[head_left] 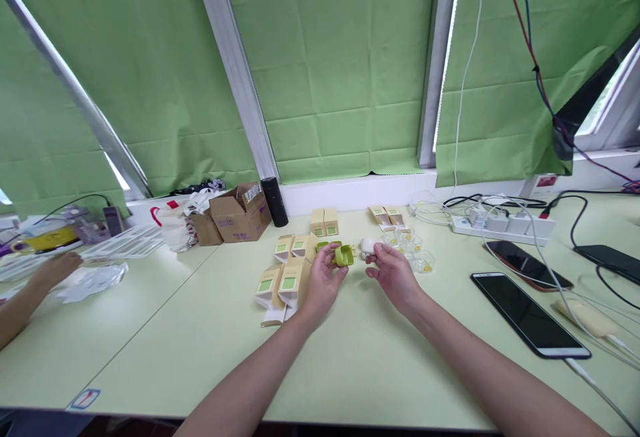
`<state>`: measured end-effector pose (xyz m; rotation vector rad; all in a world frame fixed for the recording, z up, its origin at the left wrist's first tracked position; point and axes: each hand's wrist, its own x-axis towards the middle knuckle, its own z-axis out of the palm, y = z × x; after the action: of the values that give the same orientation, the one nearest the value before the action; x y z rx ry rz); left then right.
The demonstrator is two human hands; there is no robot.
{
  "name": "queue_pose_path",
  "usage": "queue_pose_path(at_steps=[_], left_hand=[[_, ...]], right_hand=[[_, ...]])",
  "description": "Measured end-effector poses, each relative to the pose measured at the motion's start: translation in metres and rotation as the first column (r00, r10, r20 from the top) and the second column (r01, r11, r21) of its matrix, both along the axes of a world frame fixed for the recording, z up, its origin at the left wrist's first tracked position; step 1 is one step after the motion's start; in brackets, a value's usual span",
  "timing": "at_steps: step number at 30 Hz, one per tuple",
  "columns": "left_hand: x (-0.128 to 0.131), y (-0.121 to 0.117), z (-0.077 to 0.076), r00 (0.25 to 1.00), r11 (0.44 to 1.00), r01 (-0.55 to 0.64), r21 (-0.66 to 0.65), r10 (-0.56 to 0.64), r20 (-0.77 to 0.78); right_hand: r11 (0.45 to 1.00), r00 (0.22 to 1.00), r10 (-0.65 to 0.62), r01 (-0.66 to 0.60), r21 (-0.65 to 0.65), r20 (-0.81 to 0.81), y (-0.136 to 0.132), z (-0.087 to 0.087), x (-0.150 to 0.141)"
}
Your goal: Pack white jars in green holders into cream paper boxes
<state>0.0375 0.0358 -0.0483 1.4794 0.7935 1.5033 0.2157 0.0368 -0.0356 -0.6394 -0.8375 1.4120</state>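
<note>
My left hand (324, 278) grips a small olive-green case cover (344, 256), its hollow side facing up and its two halves apart. Just right of it, my right hand (393, 270) pinches a small white rounded case (369, 246), like an earbud case; a gap separates the two. Tan boxes with green windows (290, 282) stand beside and partly behind my left hand, some with flaps open. Beyond my right fingers lie several clear plastic pieces with yellow bits (423, 262).
Two tan boxes (324, 222) stand farther back, and open ones (387, 216) lie right of them. A cardboard carton (243, 212) and black cylinder (274, 201) line the wall. Phones (527, 314), a power strip (500, 227) and cables occupy the right. Another person's hand (57, 270) is at far left.
</note>
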Motion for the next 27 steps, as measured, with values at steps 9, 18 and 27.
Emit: queue_pose_path(at_steps=[9,18,27], left_hand=[[0.0,0.003,0.003,0.998,0.999,-0.054,-0.007,0.054,-0.009],[0.0,0.018,0.018,0.99,0.989,-0.113,0.095,0.12,-0.074],[0.009,0.018,0.013,0.992,0.993,-0.088,0.074,0.094,-0.087]], right_hand=[[1.0,0.999,-0.024,0.024,-0.002,0.029,-0.004,-0.007,0.0],[1.0,1.0,-0.019,0.019,0.003,0.025,-0.006,-0.004,0.002],[0.997,0.997,-0.057,0.055,0.056,0.051,-0.002,-0.008,0.004]])
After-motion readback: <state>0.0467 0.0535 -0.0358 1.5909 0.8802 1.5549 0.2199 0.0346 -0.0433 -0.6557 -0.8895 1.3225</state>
